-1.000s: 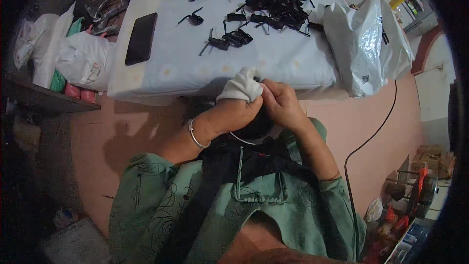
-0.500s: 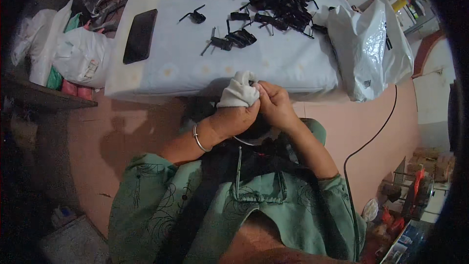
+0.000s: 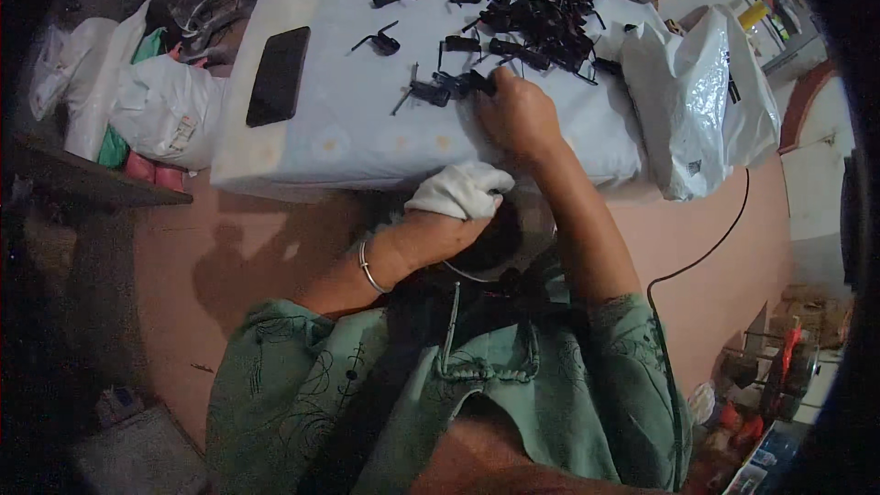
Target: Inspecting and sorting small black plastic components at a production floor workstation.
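Gripping white cloth [image 3: 458, 191] in left hand [image 3: 445, 234] at frame centre; touching black parts [image 3: 446, 89] at upper centre with curled fingers of right hand [image 3: 521, 115], whether gripping one impossible to tell.

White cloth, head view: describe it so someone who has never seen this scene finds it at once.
Start at the white-covered table and follow its near edge to the middle. Just below it is the left hand, with a silver bangle at the wrist. The white cloth is the bunched piece held there, matte, unlike the shiny white bag on the right.
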A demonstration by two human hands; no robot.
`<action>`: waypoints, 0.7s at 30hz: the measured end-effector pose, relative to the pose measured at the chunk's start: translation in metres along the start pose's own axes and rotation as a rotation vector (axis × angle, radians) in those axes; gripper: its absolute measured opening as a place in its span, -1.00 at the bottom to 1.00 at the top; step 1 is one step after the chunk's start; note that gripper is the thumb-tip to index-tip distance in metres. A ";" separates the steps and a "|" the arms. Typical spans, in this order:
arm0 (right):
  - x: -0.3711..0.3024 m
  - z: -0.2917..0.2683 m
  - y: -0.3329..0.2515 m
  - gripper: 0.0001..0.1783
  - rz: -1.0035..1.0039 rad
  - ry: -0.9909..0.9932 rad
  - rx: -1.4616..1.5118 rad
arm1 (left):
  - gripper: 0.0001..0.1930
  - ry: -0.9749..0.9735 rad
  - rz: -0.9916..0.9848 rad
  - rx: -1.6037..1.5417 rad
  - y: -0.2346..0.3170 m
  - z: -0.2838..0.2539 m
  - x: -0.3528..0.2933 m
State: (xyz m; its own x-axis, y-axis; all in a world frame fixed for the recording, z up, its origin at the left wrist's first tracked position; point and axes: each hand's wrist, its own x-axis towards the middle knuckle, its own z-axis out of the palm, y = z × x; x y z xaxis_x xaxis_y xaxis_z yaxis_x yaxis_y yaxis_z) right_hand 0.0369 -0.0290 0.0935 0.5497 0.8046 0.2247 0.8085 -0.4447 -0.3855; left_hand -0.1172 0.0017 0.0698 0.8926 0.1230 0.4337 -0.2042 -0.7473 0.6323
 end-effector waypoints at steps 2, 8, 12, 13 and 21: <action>-0.003 0.000 0.016 -0.70 -0.022 0.026 0.001 | -0.85 0.164 0.048 0.062 -0.005 -0.004 -0.003; -0.047 -0.019 0.038 -0.75 0.058 0.177 0.074 | -0.86 0.325 -0.312 -0.318 -0.007 -0.008 -0.004; -0.054 -0.020 0.053 -0.76 0.071 0.310 -0.072 | -0.81 0.298 -0.209 -0.169 -0.015 -0.006 0.002; -0.051 -0.020 0.059 -0.76 0.048 0.370 -0.098 | -0.81 0.295 -0.202 -0.167 -0.016 -0.004 0.005; -0.047 -0.036 0.076 -0.76 0.140 0.543 -0.102 | -0.79 0.247 -0.158 -0.033 -0.002 -0.003 0.013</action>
State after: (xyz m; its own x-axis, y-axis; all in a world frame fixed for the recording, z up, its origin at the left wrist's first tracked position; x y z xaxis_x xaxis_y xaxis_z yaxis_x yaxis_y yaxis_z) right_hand 0.0796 -0.1151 0.0862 0.6603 0.4292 0.6163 0.7215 -0.5901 -0.3622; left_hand -0.1065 0.0070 0.0758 0.7901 0.3944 0.4692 -0.0874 -0.6852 0.7231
